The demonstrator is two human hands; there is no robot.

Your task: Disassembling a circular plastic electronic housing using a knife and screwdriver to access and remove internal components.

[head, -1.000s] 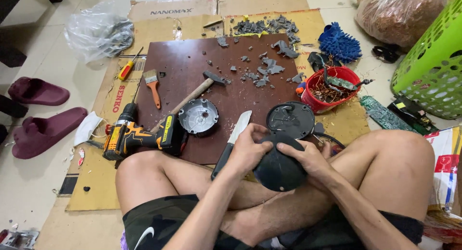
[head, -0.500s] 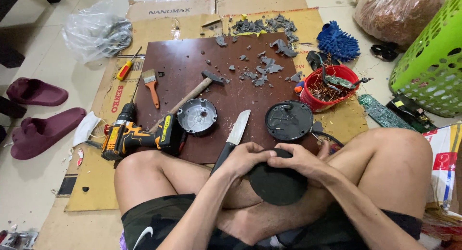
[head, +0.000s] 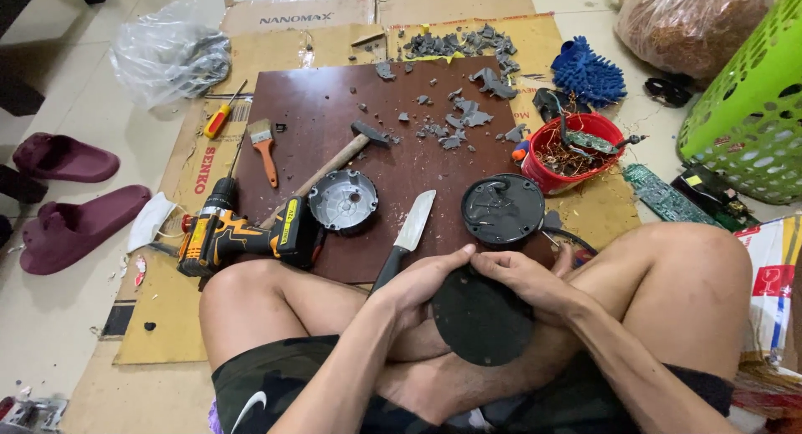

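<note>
Gripping a black round disc [head: 483,317] with both left hand [head: 428,277] and right hand [head: 525,277], thumbs at its top rim, the person looks mid-prying; next likely needs the knife [head: 407,238] at the board's near edge.

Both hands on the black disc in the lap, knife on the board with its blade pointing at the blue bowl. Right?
Not quite. In the head view both hands hold the black disc, and the knife lies on the board, but the bowl is red.

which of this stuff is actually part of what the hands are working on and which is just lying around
In hand or close by:
left hand and right hand gripping the black disc
black round housing
knife
grey round shell

Lying about:
cordless drill
hammer
paintbrush
screwdriver
red bowl
green basket
slippers
</note>
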